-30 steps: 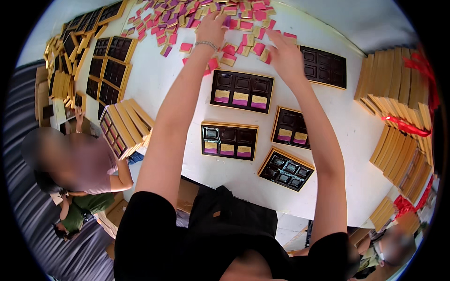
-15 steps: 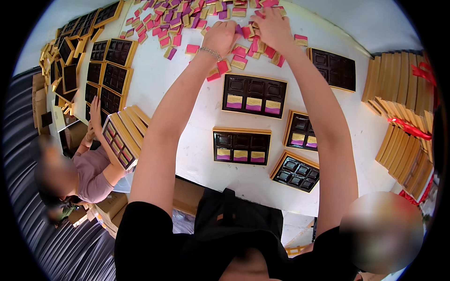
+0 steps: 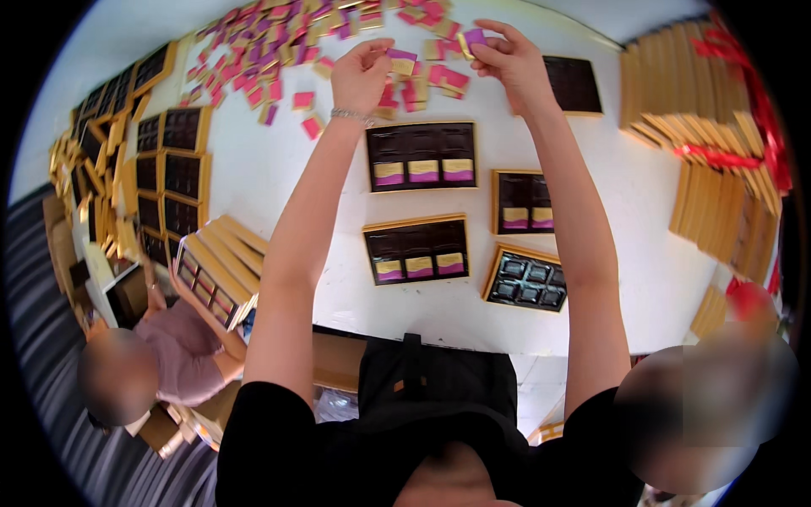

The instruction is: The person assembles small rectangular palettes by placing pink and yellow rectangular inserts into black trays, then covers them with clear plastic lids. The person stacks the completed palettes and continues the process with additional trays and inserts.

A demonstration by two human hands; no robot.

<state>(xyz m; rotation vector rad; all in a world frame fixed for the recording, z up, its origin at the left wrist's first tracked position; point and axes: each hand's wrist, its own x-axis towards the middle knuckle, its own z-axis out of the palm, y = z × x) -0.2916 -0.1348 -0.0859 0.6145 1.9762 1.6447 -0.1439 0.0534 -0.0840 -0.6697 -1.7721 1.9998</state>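
At the far side of the table, my left hand (image 3: pixel 360 78), with a chain bracelet at the wrist, pinches a purple-and-gold wrapped chocolate square (image 3: pixel 401 62). My right hand (image 3: pixel 514 68) grips another purple-and-gold square (image 3: pixel 471 42) between thumb and fingers. Around both hands lie loose pink, purple and gold squares (image 3: pixel 279 38). Nearer me are two dark gold-edged trays, a farther one (image 3: pixel 422 139) and a closer one (image 3: pixel 412 240), each with three squares along its near row. My right forearm partly covers a third tray (image 3: pixel 515 188), where two squares show.
A smaller dark tray (image 3: pixel 525 280) with bare cavities sits near the front edge. Another tray (image 3: pixel 576 84) lies beyond my right wrist. Stacked gold boxes (image 3: pixel 676 84) with red ribbon stand at right. More trays (image 3: pixel 182 182) line the left, where a co-worker (image 3: pixel 182 346) holds a box stack (image 3: pixel 224 253).
My hands have risen from the pile and moved apart, each now showing a purple-and-gold square. The whole view has shifted slightly. The co-worker's hand has come down toward the held boxes.
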